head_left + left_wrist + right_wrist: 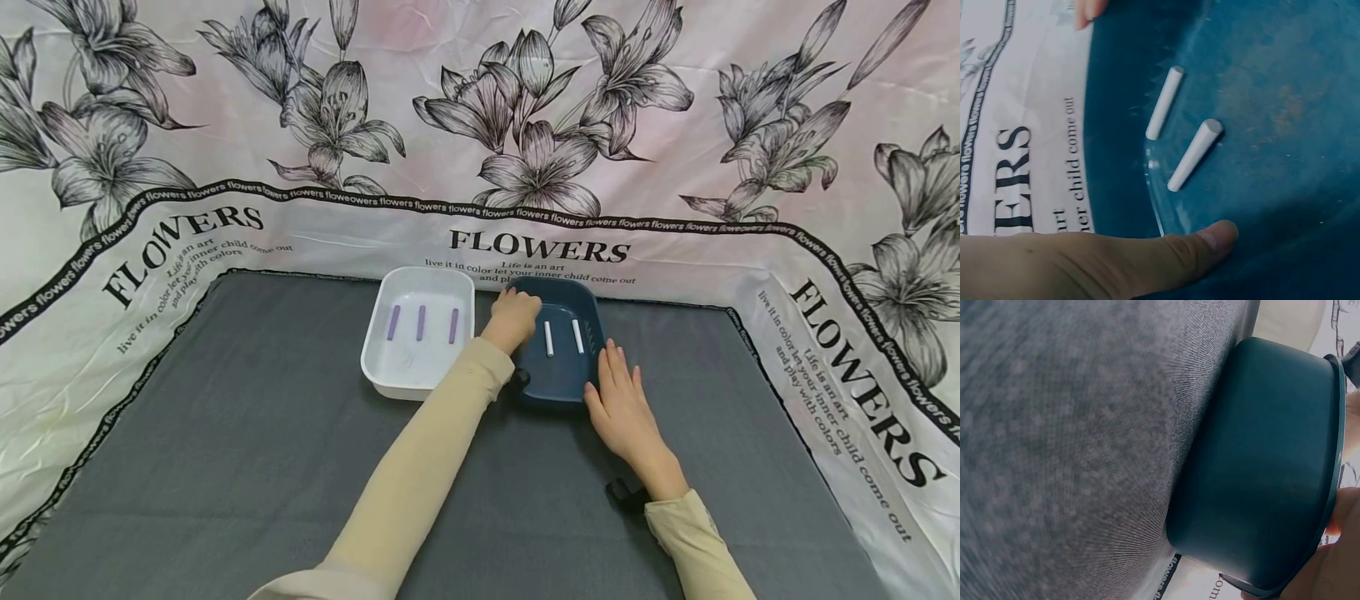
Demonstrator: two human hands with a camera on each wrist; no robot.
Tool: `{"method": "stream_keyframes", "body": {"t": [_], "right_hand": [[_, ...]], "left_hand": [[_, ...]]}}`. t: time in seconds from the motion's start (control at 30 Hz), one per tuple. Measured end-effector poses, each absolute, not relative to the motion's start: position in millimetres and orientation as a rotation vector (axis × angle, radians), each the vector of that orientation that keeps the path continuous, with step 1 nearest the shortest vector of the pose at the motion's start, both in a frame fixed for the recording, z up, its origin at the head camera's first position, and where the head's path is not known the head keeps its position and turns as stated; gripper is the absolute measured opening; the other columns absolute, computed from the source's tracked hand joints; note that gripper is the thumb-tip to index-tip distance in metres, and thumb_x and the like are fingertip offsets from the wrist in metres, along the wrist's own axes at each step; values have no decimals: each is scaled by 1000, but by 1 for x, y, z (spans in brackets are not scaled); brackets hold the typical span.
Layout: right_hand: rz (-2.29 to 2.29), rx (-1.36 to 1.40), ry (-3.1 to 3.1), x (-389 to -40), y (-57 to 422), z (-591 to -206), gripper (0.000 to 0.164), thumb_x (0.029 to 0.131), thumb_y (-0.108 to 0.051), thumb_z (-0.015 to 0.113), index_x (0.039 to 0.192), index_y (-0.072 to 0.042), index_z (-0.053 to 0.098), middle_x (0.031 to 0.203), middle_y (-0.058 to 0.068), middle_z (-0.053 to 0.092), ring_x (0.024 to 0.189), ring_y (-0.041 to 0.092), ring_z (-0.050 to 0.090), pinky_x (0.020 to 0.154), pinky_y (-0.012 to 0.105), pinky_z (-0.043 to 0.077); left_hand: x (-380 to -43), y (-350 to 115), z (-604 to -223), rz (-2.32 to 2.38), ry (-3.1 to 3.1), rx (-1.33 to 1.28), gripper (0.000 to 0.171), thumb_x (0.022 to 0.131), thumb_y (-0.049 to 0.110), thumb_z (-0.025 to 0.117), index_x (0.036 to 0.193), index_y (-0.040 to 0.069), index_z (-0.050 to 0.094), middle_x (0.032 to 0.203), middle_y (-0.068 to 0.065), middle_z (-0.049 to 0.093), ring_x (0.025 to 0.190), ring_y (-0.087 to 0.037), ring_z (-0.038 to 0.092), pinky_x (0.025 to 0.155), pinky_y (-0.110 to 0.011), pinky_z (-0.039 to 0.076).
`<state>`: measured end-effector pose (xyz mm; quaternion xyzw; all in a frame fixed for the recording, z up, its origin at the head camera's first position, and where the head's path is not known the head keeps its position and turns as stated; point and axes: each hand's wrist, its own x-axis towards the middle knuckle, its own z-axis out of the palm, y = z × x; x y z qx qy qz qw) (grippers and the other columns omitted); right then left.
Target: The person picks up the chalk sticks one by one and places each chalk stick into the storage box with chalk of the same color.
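Note:
Two white chalk sticks [564, 337] lie apart on the floor of a dark blue basin [558, 388]. My left hand [513, 321] bends over the basin's left rim and grips it, its thumb [1204, 247] hanging inside the wall; its other fingers are hidden. At the right wall, my right hand [621, 408] holds the rim near the front corner. Its thumb reaches over the edge, with the fingers along the outside. To the left stands a white basin [397, 387] with three purple chalk sticks [421, 323] spaced in a row.
A grey cloth [300, 400] covers the table. Its pale border [337, 242] carries printed lettering, with a flower-patterned cloth [420, 50] behind. The two basins stand side by side at the far edge of the grey area. A black wrist camera [626, 496] sits under the right wrist.

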<state>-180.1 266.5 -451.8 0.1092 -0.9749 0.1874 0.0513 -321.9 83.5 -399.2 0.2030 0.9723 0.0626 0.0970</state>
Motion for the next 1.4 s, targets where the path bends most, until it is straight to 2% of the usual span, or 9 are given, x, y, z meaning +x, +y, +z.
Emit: {"method": "stream_keyframes", "body": {"t": [0.3, 0.6, 1.4], "right_hand": [[571, 322, -2970, -180, 267, -451, 64, 105, -23, 39, 153, 12, 15, 164, 23, 4, 150, 39, 3, 117, 61, 4], [570, 316, -2972, -180, 267, -454, 64, 106, -25, 38, 153, 11, 14, 164, 22, 3, 151, 37, 1, 117, 61, 4], [571, 321, -2959, -180, 267, -455, 63, 105, -23, 40, 153, 11, 17, 164, 22, 4, 151, 36, 2, 117, 62, 5]], "left_hand": [[-323, 89, -408, 14, 2871, 601, 42, 101, 13, 56, 143, 20, 54, 151, -4, 47, 149, -29, 23, 122, -41, 7], [-320, 89, -416, -81, 2856, 610, 39, 101, 13, 56, 138, 25, 59, 144, 1, 54, 146, -28, 30, 121, -44, -4], [-318, 90, -415, -83, 2868, 623, 38, 100, 14, 58, 136, 24, 62, 143, 0, 56, 145, -28, 33, 121, -47, -2]]}}
